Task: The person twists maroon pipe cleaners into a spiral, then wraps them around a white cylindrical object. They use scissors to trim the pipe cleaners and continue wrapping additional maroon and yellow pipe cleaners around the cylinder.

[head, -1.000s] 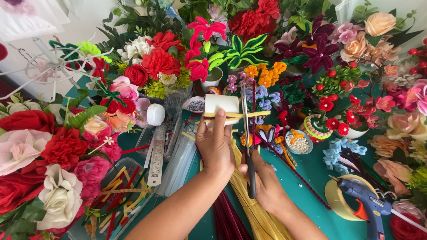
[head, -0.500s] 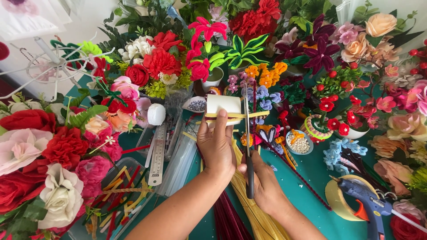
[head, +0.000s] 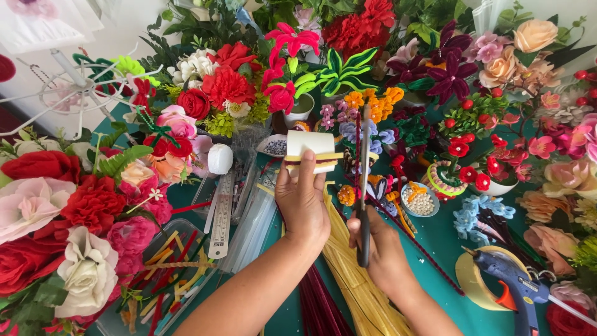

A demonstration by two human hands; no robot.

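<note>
My left hand (head: 303,202) is raised over the teal table (head: 438,239) and grips a small white block (head: 310,148) with a yellow and dark red band of stems wrapped across it. My right hand (head: 380,249), just to the right and slightly lower, holds a long dark thin rod-like tool (head: 363,186) upright beside the block. Under both hands lie a bundle of yellow stems (head: 351,274) and a bundle of dark red stems (head: 323,305).
Handmade flowers ring the table, such as red carnations (head: 227,84) and a peach rose (head: 535,34). A metal ruler (head: 221,218) and clear tubes (head: 252,230) lie left, a tray of coloured offcuts (head: 165,274) lower left, a blue glue gun (head: 516,286) and tape roll (head: 476,280) right, a bead dish (head: 420,200) centre.
Little differs; my left hand has shifted the wrapped white block very slightly, and the rod in my right hand stays upright beside it.
</note>
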